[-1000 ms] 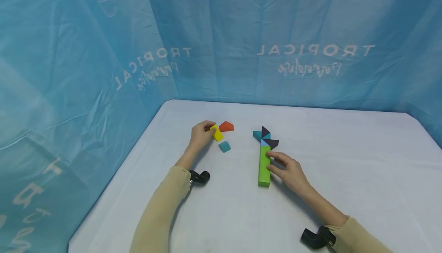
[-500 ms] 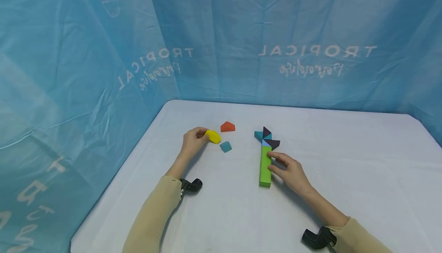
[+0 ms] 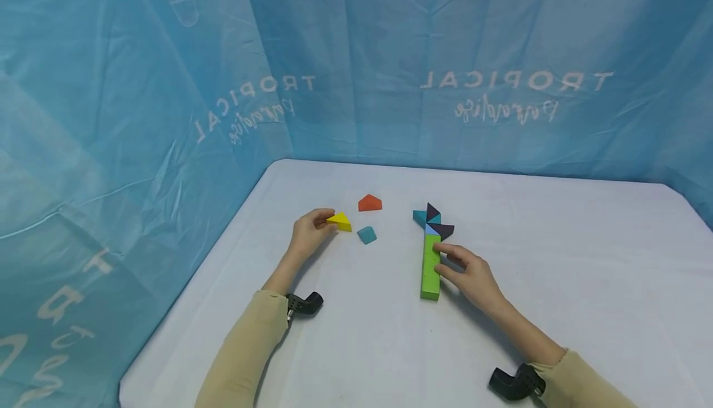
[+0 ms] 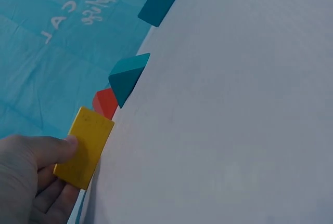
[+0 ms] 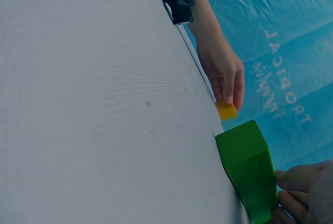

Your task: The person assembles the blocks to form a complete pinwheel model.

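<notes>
My left hand (image 3: 311, 233) pinches a yellow triangular block (image 3: 341, 222) between thumb and fingers at the left of the table; the left wrist view shows the thumb on its broad face. My right hand (image 3: 470, 275) touches the right side of a long green block (image 3: 431, 272) with thumb and index finger, the fingers loosely bent. At the green block's far end sit a light blue piece (image 3: 430, 230), two dark pieces, one a triangle (image 3: 432, 212), and teal pieces (image 3: 420, 217), all close together in a row.
A loose teal block (image 3: 367, 234) and a red-orange block (image 3: 370, 203) lie just right of my left hand. The white table (image 3: 529, 284) ends at a blue printed curtain (image 3: 390, 117) behind and at the left. Each wrist wears a black camera (image 3: 304, 303).
My left hand has drawn the yellow block left and slightly toward me, away from the red-orange block, and turned it in the fingers. The right hand stays at the green block.
</notes>
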`<state>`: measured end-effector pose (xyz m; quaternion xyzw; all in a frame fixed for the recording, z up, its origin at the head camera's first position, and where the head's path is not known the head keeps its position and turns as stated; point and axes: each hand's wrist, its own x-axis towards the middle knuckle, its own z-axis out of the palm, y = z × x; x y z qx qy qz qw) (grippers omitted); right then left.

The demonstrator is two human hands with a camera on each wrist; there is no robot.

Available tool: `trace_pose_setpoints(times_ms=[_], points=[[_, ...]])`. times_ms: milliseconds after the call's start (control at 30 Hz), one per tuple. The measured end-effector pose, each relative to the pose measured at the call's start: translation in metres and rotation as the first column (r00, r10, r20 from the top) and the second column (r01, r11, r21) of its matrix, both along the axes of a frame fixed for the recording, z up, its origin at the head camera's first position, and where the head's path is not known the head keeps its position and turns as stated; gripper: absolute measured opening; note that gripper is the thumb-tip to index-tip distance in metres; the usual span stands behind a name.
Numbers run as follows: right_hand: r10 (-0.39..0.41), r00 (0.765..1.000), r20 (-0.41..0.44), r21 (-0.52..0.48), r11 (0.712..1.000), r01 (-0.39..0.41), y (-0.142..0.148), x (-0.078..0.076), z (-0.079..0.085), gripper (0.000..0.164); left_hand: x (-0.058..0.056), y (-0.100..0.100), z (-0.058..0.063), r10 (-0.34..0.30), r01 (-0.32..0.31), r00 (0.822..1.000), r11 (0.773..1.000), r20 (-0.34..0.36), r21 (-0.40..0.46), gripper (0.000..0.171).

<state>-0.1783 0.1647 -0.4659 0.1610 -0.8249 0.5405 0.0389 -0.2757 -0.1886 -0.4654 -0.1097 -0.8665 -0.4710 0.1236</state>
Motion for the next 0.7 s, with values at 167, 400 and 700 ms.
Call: trace_pose_setpoints(times_ms=[167,400,700], points=[[0.002,1.000,-0.005,-0.002,1.000,-0.002,-0.002,0.001,0.000,0.041,-0.002,0.006,-0.004,-0.035,0.035,0.999,0.999,-0.003,0.013,0.031],[-0.001,1.000,-0.006,0.003,1.000,0.001,-0.003,0.000,-0.001,0.040,-0.004,0.006,-0.010,-0.051,0.051,0.999,0.997,0.007,-0.052,0.037],[-0.018,1.000,0.005,0.009,1.000,0.018,-0.001,0.000,0.000,0.040,-0.010,0.014,-0.008,-0.062,0.064,0.998,0.994,0.024,-0.088,0.040]])
